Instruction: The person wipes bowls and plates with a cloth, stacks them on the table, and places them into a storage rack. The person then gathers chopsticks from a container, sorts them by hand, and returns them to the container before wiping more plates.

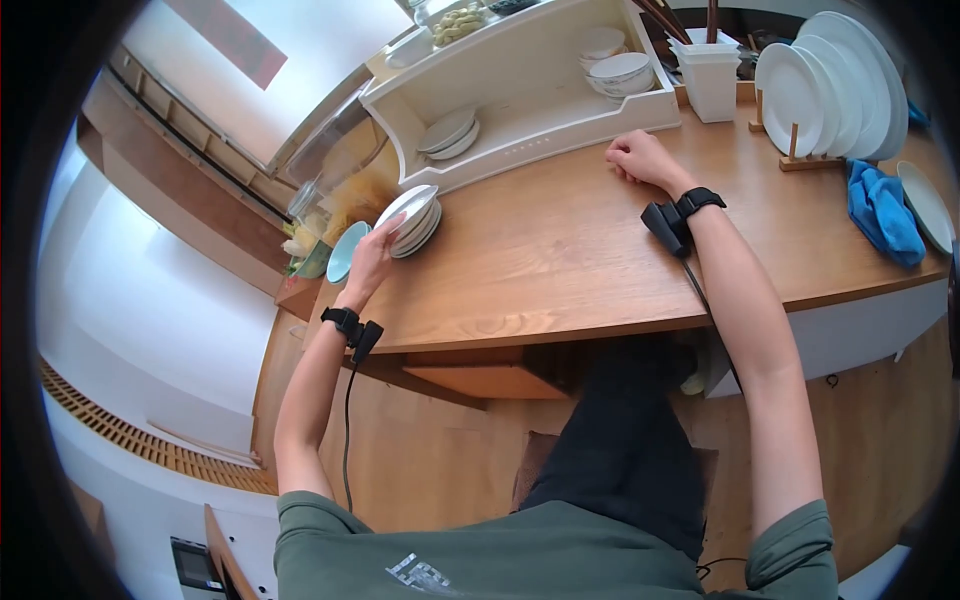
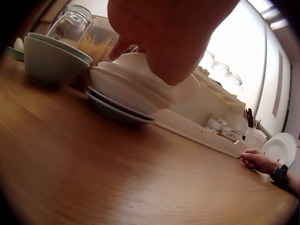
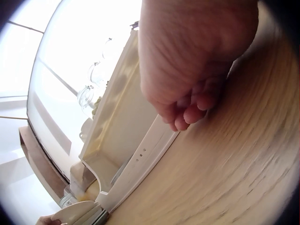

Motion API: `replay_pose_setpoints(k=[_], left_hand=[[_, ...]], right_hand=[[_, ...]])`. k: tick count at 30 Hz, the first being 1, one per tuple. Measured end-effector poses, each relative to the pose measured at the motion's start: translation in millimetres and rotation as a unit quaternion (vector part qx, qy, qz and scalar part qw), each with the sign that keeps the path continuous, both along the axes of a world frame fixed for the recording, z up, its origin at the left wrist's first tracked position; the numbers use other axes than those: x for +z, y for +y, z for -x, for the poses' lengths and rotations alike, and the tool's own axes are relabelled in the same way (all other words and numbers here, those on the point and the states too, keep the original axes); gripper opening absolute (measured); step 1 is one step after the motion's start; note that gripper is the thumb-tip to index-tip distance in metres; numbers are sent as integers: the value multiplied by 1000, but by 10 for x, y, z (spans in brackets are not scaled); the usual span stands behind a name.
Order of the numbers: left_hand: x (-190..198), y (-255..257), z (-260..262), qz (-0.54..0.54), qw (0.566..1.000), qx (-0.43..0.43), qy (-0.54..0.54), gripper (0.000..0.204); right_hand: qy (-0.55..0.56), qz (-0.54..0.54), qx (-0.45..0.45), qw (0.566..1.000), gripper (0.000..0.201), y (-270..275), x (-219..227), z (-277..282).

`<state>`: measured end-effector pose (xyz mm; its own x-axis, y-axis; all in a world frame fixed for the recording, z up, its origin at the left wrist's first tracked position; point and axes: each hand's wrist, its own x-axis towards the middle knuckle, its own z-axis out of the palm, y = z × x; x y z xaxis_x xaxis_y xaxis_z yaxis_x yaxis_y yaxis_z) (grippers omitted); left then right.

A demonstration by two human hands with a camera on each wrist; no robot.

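At the table's left end, my left hand (image 1: 370,264) grips the rim of the upper white dishes (image 1: 408,204) in a stack. In the left wrist view, the left hand (image 2: 173,37) is over the tilted white dishes (image 2: 124,89), and a darker-edged dish (image 2: 115,112) is lowest; the far fingers are partly hidden. Light green bowls (image 1: 345,252) stand just left of the stack. Far to the right, my right hand (image 1: 643,160) rests near the shelf's front edge, its fingers (image 3: 192,112) loosely curled around nothing.
A white shelf unit (image 1: 545,150) along the back holds plates (image 1: 450,132) at left and bowls (image 1: 620,75) at right. Beyond it stand a white utensil holder (image 1: 710,85), racked plates (image 1: 792,100), a blue cloth (image 1: 884,215) and another plate (image 1: 925,205). Pasta and jars are behind the bowls.
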<state>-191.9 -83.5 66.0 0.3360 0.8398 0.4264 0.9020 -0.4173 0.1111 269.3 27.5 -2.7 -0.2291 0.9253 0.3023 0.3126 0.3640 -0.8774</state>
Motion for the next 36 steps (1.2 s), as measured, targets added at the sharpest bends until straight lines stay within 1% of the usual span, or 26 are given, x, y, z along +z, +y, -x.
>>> replay_pose_setpoints(k=[1, 2, 5, 7, 8, 10, 11, 13, 14, 15, 17, 18, 21, 22, 23, 24, 25, 26, 27, 28, 29, 30, 31, 33, 34, 36], left_hand=[[15, 15, 8, -5, 1000, 2, -16, 36], [64, -10, -79, -12, 998, -37, -52, 38], [190, -82, -379, -32, 994, -60, -86, 39], [208, -46, -568, -43, 995, -63, -62, 40], [181, -27, -708, -54, 992, -99, -50, 41], [87, -26, -1012, -61, 988, -144, -17, 43], [32, -29, -1175, -58, 986, -154, 5, 44], [-29, -52, -1488, -57, 974, -207, 68, 47], [-62, -66, -1598, -57, 973, -213, 66, 48], [-81, -43, -1650, -58, 973, -214, 63, 48], [-110, 18, -1702, -82, 972, -206, 75, 47], [-111, 36, -1698, -65, 971, -215, 76, 48], [-169, 138, -1492, -51, 973, -217, 62, 47], [-159, 176, -1363, -32, 980, -199, 5, 45], [-67, 96, -1273, -15, 991, -133, -32, 40], [-21, 141, -1067, -56, 993, -100, -38, 32], [-32, 184, -834, -3, 976, -65, -207, 25], [-67, 296, -472, -84, 985, 11, -147, 23], [24, 198, -384, -26, 968, 74, -238, 32], [45, 212, -126, -5, 963, 102, -247, 50], [27, 198, 65, 22, 942, 121, -313, 62], [8, 184, 232, 36, 938, 148, -311, 67], [23, 114, 263, 63, 915, 204, -344, 71], [-41, 76, 421, 121, 905, 220, -342, 80], [-52, 31, 399, 122, 908, 215, -338, 80], [-86, -16, 333, 276, 860, 273, -332, 89]], right_hand=[[-1, -3, 4, 1000, 20, 4, 7, 7], [-2, -2, 1, 1000, 20, 4, 11, 19], [9, 28, 32, 999, 25, -18, 47, 85], [38, 80, 89, 992, 40, -74, 99, 178], [34, 81, 90, 992, 40, -137, 152, 230], [104, 210, 164, 958, 55, -273, 238, 326], [99, 210, 162, 959, 55, -313, 240, 378], [148, 268, 244, 920, 59, -378, 230, 452], [136, 271, 248, 920, 43, -422, 242, 453], [133, 271, 246, 921, 43, -394, 236, 450], [126, 206, 195, 951, 28, -344, 205, 447], [145, 220, 195, 945, 17, -321, 188, 429], [169, 192, 163, 953, 18, -319, 176, 478], [161, 188, 154, 957, 17, -259, 138, 463], [162, 189, 153, 956, 17, -223, 117, 450], [150, 179, 140, 962, 17, -192, 100, 430], [137, 169, 126, 968, 18, -173, 85, 408], [139, 170, 122, 968, 18, -168, 76, 404], [130, 158, 114, 972, 19, -168, 76, 416], [122, 146, 105, 976, 20, -175, 87, 421], [125, 146, 97, 977, 20, -192, 95, 418], [111, 139, 104, 979, 20, -210, 106, 423], [97, 132, 111, 980, 21, -227, 120, 429], [73, 135, 109, 982, 24, -256, 146, 427], [70, 125, 112, 983, 24, -252, 135, 429], [71, 112, 115, 984, 26, -248, 114, 430]])
